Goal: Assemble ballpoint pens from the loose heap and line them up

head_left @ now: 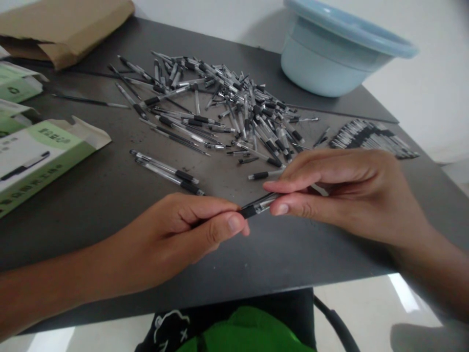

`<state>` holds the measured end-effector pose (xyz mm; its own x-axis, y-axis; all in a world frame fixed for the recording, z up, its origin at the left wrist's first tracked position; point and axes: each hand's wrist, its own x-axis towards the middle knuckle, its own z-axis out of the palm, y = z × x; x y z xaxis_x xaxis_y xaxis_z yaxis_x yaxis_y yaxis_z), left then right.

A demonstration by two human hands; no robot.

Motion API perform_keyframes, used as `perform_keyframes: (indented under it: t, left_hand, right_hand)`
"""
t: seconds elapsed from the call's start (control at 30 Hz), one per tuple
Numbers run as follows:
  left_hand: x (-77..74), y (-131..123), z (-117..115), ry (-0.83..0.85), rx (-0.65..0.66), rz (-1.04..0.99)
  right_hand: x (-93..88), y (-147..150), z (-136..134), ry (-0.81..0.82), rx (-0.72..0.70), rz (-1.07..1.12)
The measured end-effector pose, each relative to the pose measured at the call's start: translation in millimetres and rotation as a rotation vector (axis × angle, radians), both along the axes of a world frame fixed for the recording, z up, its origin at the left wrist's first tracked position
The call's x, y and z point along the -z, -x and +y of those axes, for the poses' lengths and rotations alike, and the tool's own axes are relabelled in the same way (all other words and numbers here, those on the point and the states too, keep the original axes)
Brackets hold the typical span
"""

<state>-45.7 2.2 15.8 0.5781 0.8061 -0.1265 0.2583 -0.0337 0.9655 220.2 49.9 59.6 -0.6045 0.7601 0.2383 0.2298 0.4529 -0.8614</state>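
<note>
A clear pen with a black grip point(257, 207) is held between my two hands above the near part of the table. My left hand point(198, 233) is closed, thumb and fingers pinching the black grip end. The fingertips of my right hand point(348, 193) pinch the clear barrel, and a thin dark strip runs beside it, perhaps a refill. Both ends are partly hidden by fingers. Just beyond my left hand, two pens point(166, 172) lie side by side. Past my right fingers is another pen point(264, 174) with a black grip.
A large loose pile of pen parts and refills point(245, 105) spreads over the grey table point(120, 215). Pens in a neat row point(373, 138) lie at the right. A light-blue basin point(326, 63) stands at the back. Green-white boxes point(47, 151) and a brown paper bag point(73, 29) occupy the left.
</note>
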Motion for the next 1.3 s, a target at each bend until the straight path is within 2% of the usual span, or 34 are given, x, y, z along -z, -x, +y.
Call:
perform_keyframes:
  t: [0.1, 0.2, 0.27, 0.37, 0.47, 0.7, 0.8, 0.87, 0.97, 1.03, 1.07, 1.17, 1.23, 1.3]
  left_hand:
    - [1.0, -0.1, 0.1, 0.007, -0.001, 0.001]
    - [-0.5, -2.0, -1.9, 0.091, -0.009, -0.066]
    - [-1.5, -3.5, -3.7, 0.154, -0.026, -0.127]
    - [-0.2, -3.9, -5.1, 0.163, -0.055, -0.172]
    - [4.6, -1.8, -4.6, 0.142, -0.015, -0.169]
    - [15.9, 1.8, -4.7, 0.169, 0.123, -0.204]
    - [23.2, 3.0, -6.1, 0.204, 0.114, -0.264]
    - [28.9, 3.7, -7.1, 0.233, 0.073, -0.3]
    - [35.8, 4.3, -7.9, 0.255, 0.003, -0.335]
    - [38.0, 4.7, -7.5, 0.262, -0.008, -0.341]
    - [38.3, 5.0, -7.2, 0.266, -0.007, -0.334]
    - [37.8, 6.5, -6.7, 0.272, -0.01, -0.29]
    - [37.4, 7.7, -7.4, 0.263, -0.002, -0.25]
    - [37.8, 8.9, -8.6, 0.25, 0.006, -0.226]
  right_hand:
    - [0.8, 0.4, 1.2, 0.021, -0.006, 0.02]
    - [3.0, 1.1, 3.0, 0.034, -0.017, 0.056]
    - [7.0, 2.6, 3.8, 0.028, -0.03, 0.107]
    - [16.2, 7.8, 3.2, -0.004, -0.103, 0.209]
    - [25.9, 15.0, 0.5, -0.069, -0.198, 0.27]
    - [33.3, 25.4, -5.1, -0.159, -0.21, 0.223]
    - [27.1, 23.7, -2.4, -0.171, -0.239, 0.248]
    - [18.0, 18.1, 2.0, -0.13, -0.207, 0.261]
    - [-4.5, 0.4, 10.6, -0.013, -0.09, 0.332]
    - [-22.9, -19.3, 14.7, 0.001, -0.035, 0.39]
    - [-31.6, -31.6, 15.6, -0.013, -0.004, 0.35]
    - [-48.5, -77.7, 14.0, -0.158, 0.148, 0.013]
    - [-48.3, -112.3, 12.0, -0.222, 0.254, -0.349]
    - [-39.1, -145.6, 11.6, -0.298, 0.338, -0.669]
